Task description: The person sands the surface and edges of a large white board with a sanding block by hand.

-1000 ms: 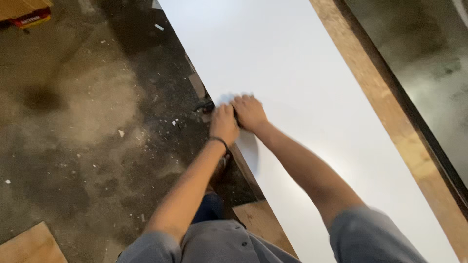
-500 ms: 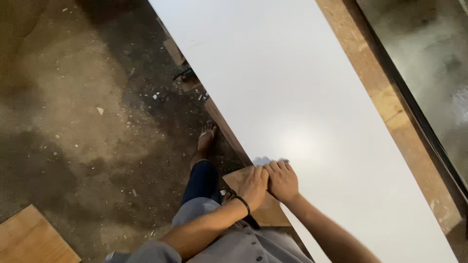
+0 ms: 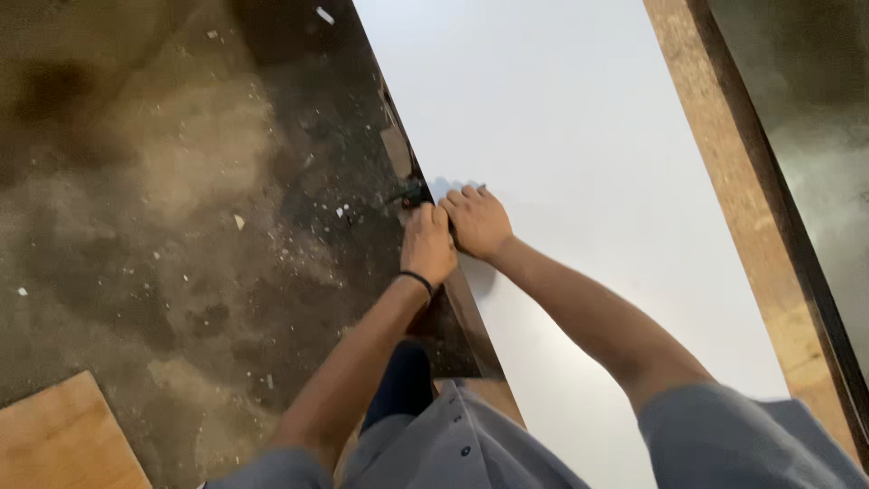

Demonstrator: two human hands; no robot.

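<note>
While both arms reach forward from the grey sleeves at the bottom of the view, the hands meet at the near left edge of the board.

Left arm: stretched out straight over the floor, a thin black band at the wrist.
Left hand (image 3: 427, 243): knuckles up, fingers curled down over the board's edge; whether they close on something cannot be told.
Right arm: bent slightly, crossing above the board from the lower right.
Right hand (image 3: 478, 222): palm down, fingers bunched and pressed on the surface just beside the left hand, touching it.
Large flat white board (image 3: 579, 181): runs from near to far, its left edge under both hands.
Small dark object (image 3: 412, 195): just beyond the left fingers at the edge; too blurred to name.
Dusty dark concrete floor (image 3: 181, 226): left of the board, strewn with pale chips.
Raw brown chipboard strip (image 3: 724, 181): along the board's right side.
</note>
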